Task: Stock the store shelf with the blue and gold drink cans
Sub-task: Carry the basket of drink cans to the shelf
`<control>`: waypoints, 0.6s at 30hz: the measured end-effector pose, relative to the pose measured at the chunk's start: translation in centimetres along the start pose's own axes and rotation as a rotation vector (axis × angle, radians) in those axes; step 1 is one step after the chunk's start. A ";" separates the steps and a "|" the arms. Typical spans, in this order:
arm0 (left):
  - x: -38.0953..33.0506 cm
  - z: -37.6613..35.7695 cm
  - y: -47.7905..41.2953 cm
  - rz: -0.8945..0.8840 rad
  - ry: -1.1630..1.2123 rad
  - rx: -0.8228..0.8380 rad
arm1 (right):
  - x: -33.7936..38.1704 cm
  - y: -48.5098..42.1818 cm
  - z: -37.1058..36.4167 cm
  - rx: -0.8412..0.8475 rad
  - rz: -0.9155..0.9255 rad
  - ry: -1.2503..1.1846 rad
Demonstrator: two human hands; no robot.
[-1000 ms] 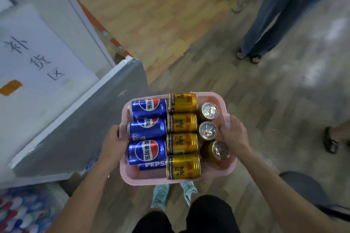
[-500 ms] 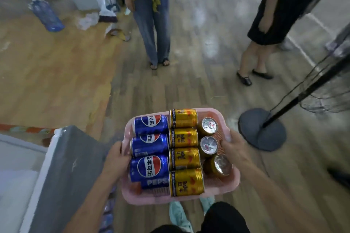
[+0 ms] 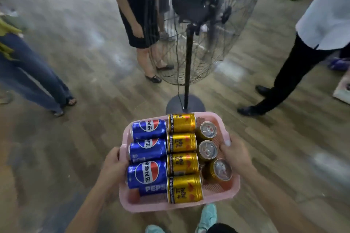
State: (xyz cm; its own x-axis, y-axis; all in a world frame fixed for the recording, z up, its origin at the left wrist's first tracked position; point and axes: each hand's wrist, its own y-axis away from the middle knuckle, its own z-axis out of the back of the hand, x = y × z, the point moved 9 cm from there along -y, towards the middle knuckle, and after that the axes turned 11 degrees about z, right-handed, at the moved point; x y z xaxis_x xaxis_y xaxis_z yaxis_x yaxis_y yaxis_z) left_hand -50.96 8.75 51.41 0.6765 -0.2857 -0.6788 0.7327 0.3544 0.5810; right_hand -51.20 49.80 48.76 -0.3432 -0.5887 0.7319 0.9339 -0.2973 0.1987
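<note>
Gripping pink basket's (image 3: 178, 209) side rims with left hand (image 3: 113, 166) and right hand (image 3: 236, 155), fingers curled. Carrying blue cans (image 3: 147, 149) and gold cans (image 3: 181, 143) lying crosswise, three gold upright.

Bare hands (image 3: 236, 157) and forearms (image 3: 265, 189), a black lower garment (image 3: 221, 229), and teal sneakers (image 3: 208, 215).
</note>
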 end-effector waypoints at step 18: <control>-20.1 -38.8 8.4 -0.359 -0.525 0.513 | -23.9 6.4 28.1 -0.578 -0.404 -0.076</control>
State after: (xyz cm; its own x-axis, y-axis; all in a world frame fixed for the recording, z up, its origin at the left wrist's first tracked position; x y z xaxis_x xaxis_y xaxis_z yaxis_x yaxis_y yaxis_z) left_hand -61.25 51.97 52.51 0.2473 -0.7292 -0.6381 0.7683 -0.2536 0.5876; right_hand -34.16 83.06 50.87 -0.6240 -0.3002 0.7215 0.5249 -0.8450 0.1024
